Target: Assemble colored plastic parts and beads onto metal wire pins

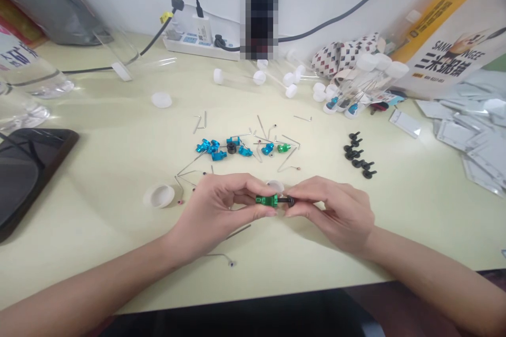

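Between thumb and fingers, my left hand (221, 205) grips a small green metal fitting (268, 200). My right hand (336, 210) pinches the wide head of a black screw (285, 200), whose shaft points left and meets the green fitting's right end. How deep the shaft sits inside cannot be seen. Just beyond my hands lie several blue metal fittings (245, 151), another green fitting (283, 148) and a black round piece (232, 148). Bent thin metal rods (290, 158) are scattered around them. A white cap (275, 186) shows partly behind my fingertips.
Several black screws (358, 155) lie to the right. Clear tubes with white caps (276, 76) lie at the back, more stand bundled (356, 89) at right. White cards (474, 137) pile up at far right. A power strip (201, 45) runs along the wall; a dark device (31, 168) sits left.
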Demonstrator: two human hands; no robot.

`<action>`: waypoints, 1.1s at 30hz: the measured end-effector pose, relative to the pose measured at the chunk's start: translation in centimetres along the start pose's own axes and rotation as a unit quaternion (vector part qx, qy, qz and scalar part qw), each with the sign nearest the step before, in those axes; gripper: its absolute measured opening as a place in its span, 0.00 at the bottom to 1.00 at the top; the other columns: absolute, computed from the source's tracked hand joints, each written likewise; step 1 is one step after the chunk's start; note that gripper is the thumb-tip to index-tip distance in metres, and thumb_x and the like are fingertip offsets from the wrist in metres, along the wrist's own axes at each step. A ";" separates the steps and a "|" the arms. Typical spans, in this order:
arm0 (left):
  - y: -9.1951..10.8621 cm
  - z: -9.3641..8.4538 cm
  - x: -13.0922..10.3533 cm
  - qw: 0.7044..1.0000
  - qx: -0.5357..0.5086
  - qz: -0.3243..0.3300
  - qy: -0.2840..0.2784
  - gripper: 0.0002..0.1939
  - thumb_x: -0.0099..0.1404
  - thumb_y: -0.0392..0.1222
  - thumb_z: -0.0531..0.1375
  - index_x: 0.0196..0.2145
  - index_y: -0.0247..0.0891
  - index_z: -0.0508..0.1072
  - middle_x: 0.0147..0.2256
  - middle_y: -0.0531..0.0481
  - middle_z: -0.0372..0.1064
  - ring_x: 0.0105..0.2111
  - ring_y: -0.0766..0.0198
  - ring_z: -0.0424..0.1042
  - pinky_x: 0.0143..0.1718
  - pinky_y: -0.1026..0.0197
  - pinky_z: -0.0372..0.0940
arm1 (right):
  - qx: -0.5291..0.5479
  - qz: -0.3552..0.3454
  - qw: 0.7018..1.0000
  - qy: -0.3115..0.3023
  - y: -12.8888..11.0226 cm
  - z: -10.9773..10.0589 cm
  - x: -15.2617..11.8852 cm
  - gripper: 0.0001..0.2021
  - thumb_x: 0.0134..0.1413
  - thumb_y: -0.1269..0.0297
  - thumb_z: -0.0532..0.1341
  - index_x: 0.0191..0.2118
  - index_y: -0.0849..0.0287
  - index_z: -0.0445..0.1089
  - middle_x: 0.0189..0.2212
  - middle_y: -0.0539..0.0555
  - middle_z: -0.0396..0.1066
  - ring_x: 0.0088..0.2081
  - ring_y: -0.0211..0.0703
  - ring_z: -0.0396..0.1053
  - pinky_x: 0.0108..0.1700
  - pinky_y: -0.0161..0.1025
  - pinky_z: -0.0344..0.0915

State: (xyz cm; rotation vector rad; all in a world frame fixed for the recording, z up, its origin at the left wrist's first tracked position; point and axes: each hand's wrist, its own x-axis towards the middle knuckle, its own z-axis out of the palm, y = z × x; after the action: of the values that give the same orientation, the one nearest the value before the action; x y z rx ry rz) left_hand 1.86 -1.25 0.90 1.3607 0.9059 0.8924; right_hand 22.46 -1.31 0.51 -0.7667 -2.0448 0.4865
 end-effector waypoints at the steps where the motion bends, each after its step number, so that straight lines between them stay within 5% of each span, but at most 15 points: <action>1: 0.0 0.0 0.0 1.000 0.003 0.002 -0.001 0.09 0.54 0.31 0.66 0.34 0.38 0.78 0.34 0.51 0.77 0.35 0.65 0.75 0.39 0.67 0.71 | 0.005 0.002 1.000 -0.003 0.0 0.0 -0.1 0.07 0.52 0.71 0.63 0.39 0.62 0.70 0.26 0.54 0.74 0.26 0.36 0.70 0.27 0.31 0.69; 17: -0.1 0.0 0.0 0.999 0.041 0.015 -0.009 0.08 0.56 0.31 0.64 0.35 0.36 0.77 0.35 0.50 0.77 0.35 0.64 0.75 0.39 0.65 0.72 | 0.068 0.064 0.994 -0.048 0.5 0.3 -0.9 0.03 0.57 0.71 0.58 0.38 0.62 0.68 0.25 0.50 0.72 0.22 0.31 0.71 0.25 0.26 0.68; 25: 0.0 -0.1 0.6 0.996 -0.029 -0.089 0.003 0.07 0.55 0.36 0.65 0.34 0.36 0.76 0.33 0.52 0.77 0.34 0.65 0.76 0.38 0.68 0.72 | 0.081 0.084 0.992 -0.046 0.6 0.5 -0.7 0.08 0.57 0.71 0.59 0.43 0.60 0.67 0.29 0.50 0.73 0.25 0.32 0.72 0.27 0.27 0.72; 33: 0.3 -0.1 0.8 0.994 -0.061 -0.086 0.013 0.05 0.56 0.34 0.65 0.32 0.35 0.75 0.31 0.53 0.77 0.34 0.67 0.77 0.38 0.71 0.71 | 0.040 0.066 0.994 -0.072 0.9 0.5 -0.9 0.14 0.57 0.73 0.57 0.50 0.60 0.63 0.35 0.53 0.73 0.30 0.33 0.73 0.33 0.30 0.73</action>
State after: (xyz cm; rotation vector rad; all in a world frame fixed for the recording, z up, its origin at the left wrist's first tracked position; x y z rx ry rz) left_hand 2.06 -0.46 1.14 1.1502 0.9583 0.8208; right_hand 22.72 -1.31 -0.79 -0.8426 -2.1014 0.7129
